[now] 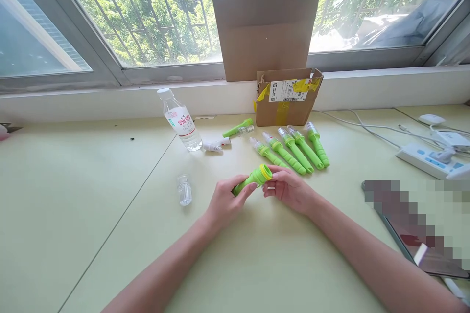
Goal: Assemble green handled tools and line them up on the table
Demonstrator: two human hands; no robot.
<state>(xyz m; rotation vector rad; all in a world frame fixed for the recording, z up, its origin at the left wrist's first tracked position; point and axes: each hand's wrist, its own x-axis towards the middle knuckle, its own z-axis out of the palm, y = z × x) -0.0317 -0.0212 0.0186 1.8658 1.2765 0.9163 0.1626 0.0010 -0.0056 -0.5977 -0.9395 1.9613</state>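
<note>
My left hand is closed around a green plastic tube-like handle, tilted with its wide open end up and to the right. A yellow ring sits around that open end. My right hand has its thumb and fingertips at the ring's right edge, the other fingers curled loosely below. Behind my hands lie several green sticks with clear ribbed caps. To the left of my left hand stands a loose clear ribbed cap.
A water bottle stands behind the cap, beside white plastic pieces and another green piece. An open cardboard box is against the sill. To the right are a power strip, cables and a dark flat device.
</note>
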